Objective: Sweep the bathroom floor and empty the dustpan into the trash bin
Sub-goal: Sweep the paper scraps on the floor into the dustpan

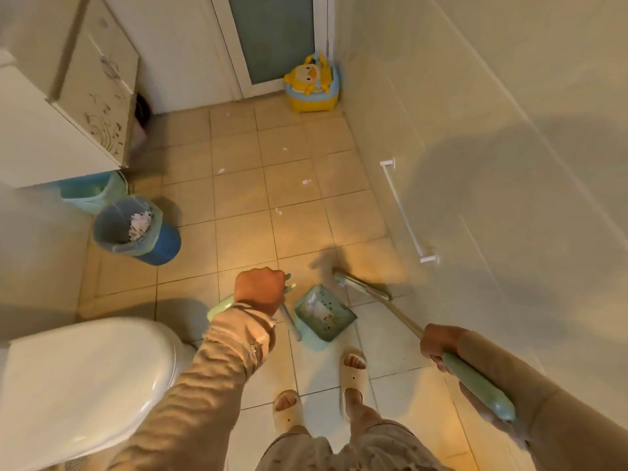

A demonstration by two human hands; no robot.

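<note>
Open tiled floor (244,239) between trash bin (136,229) and wall (475,164); toilet (85,385) close at left, perhaps a basin (91,192) behind bin.

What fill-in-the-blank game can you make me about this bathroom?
The right hand grips the handle of the ____.
The left hand grips the handle of the ____.
The trash bin is coloured ____.
The yellow potty in the far corner looks like a ____.
Missing words: broom, dustpan, blue, duck.
</note>
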